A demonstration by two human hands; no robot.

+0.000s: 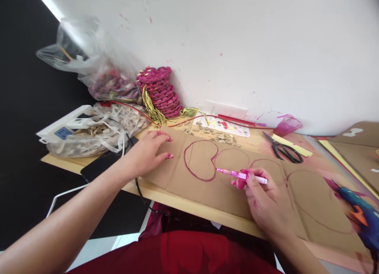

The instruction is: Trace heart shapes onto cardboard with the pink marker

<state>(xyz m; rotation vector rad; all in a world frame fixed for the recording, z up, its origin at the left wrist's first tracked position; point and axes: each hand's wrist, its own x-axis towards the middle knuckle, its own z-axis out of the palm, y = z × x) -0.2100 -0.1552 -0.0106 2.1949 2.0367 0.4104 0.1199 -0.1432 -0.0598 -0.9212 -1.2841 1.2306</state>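
Observation:
A long piece of brown cardboard lies along the table, with several curved outlines drawn on it. The leftmost outline is a darker, heart-like shape in reddish purple; those to its right look fainter. My right hand grips a pink and white marker, its tip close to the right edge of the dark outline; whether it touches the cardboard I cannot tell. My left hand rests on the cardboard's left end, fingers apart and holding nothing.
Black scissors, a pink-stained plastic cup and loose stones lie behind the cardboard. A blue glue gun is at right. At left are a power strip, a bag of stones and a magenta braided stack.

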